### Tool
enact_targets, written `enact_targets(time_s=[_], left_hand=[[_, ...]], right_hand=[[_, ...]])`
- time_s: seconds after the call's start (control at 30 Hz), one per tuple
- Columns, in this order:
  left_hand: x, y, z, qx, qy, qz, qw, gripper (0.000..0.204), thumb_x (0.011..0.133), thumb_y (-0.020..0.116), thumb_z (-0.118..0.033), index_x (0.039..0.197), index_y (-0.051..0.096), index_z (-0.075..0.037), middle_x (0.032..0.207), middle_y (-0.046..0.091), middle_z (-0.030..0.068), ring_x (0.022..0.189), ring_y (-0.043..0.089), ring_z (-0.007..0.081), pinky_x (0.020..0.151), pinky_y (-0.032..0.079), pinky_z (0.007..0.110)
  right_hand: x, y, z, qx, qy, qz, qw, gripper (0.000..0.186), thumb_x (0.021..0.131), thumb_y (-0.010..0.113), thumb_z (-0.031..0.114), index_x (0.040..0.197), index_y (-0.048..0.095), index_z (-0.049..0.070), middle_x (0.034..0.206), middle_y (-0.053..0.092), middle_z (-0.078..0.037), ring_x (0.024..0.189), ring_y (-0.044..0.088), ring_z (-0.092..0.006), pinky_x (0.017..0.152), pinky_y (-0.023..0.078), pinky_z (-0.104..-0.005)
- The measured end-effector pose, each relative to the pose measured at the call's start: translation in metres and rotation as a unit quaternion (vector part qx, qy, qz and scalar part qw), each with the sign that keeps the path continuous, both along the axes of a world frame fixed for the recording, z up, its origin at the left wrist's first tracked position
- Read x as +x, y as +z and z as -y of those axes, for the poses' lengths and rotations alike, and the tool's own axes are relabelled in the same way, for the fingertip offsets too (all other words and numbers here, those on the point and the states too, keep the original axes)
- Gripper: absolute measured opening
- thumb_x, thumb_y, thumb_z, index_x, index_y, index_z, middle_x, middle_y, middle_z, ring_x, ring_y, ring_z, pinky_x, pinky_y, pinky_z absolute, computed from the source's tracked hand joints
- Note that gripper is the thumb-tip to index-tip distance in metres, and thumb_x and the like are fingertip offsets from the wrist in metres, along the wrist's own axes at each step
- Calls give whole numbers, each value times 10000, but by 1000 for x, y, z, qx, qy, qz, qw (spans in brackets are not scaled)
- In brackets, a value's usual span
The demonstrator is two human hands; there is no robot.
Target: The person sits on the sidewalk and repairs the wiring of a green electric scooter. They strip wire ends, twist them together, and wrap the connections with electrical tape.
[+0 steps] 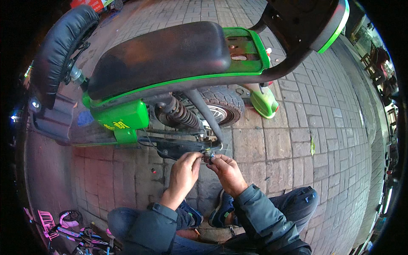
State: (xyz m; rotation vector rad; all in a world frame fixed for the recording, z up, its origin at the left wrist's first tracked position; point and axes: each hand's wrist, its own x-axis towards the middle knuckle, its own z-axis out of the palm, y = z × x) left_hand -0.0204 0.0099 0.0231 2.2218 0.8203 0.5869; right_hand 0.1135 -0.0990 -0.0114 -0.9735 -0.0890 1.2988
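Near side of rear wheel (229,107): our left hand (184,172) and right hand (228,173) pinch a small dark part (208,157); probably mid-fitting, we next need steady alignment.

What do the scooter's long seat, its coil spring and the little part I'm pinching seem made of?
Seat: probably faux leather, black, its smooth padding softly shiny. Spring: likely steel, dark and dull, with thick coils. Part: perhaps metal from its greyish glint, but too small to be sure.
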Motion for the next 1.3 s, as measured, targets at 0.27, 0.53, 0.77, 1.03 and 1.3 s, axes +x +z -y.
enact_targets(time_s=[0.27,0.53,0.77,1.03,1.3], left_hand=[[15,-3,-12,-112,15,-10,994,202,912,721,-26,1091,627,-17,854,742,145,758,745,232,669,567,346],[24,-11,-15,-70,97,-18,993,129,925,676,-42,975,557,-54,746,690,181,761,717,407,614,524,467],[21,-5,-19,-101,24,19,994,125,923,638,15,1030,689,-24,991,717,214,962,715,376,789,560,429],[19,3,-9,-50,8,-13,999,208,934,639,-4,1123,722,21,1148,712,234,1061,699,396,929,568,427],[16,1,-9,-42,-4,-27,999,215,928,656,-13,1128,718,33,1155,709,244,1054,705,394,906,578,423]], right_hand=[[3,-9,1,31,-10,-20,999,149,1021,599,134,1053,683,15,1080,724,-73,1048,663,-161,964,506,-315],[-12,-17,-9,75,-26,-51,996,127,1012,607,123,992,696,35,1047,727,-67,986,655,-155,978,487,-334],[-3,-8,-8,37,-44,18,998,137,1014,625,109,1046,703,1,1031,725,-65,947,668,-126,903,533,-288],[1,-8,6,-167,-14,400,901,208,946,703,128,1027,724,-62,818,740,-51,726,679,-96,669,557,-258],[1,-7,-9,-149,38,334,930,207,884,744,138,984,757,-42,761,749,-81,714,690,-90,677,559,-267]])
